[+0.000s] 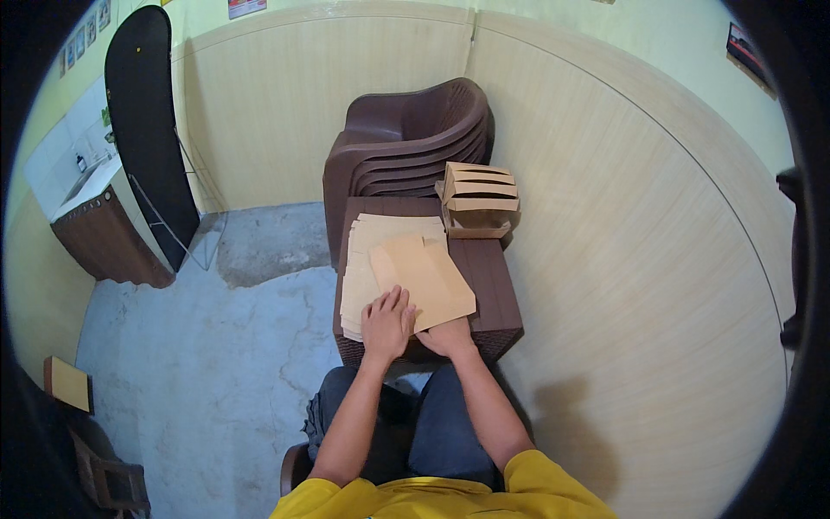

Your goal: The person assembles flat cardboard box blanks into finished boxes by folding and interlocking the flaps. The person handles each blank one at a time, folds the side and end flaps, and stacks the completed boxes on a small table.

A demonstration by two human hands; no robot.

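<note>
— Nearest the lens, what showed?

— Yellow sleeves at the lower edge, then dark blue jeans [432, 424] on the seated person's knees, with both bare forearms running up from there to a low dark brown woven-plastic table [497, 290].

— And the hands?

— Left hand [386, 324] lay flat, palm down, fingers [393, 303] stretched out and slightly spread, pressing on the near edge of a tan flat paper envelope [424, 277] that sat slanted on top of a pale cream stack of paper sheets [356, 285]. It gripped nothing; it only pressed. Right hand [448, 337] sat at the envelope's near right corner, at the table's front edge. Its fingers were tucked under the paper, so how far they curled could not be told, nor whether they pinched it.

— Where did the envelope lie, exactly?

— On the table's left half, over the stack, just in front of the person's knees, one corner pointing away toward the far side.

— Anything else on the table?

— At its far right corner stood a pile of folded brown cardboard boxes [478, 199], apart from the sheets. Behind the table rose a stack of dark brown plastic chairs [406, 138] against the beige panelled wall [640, 259]. Off to the left, well apart, a black oval board [147, 121] leaned by a brown counter [104, 238], above the grey cracked concrete floor [216, 363].
</note>
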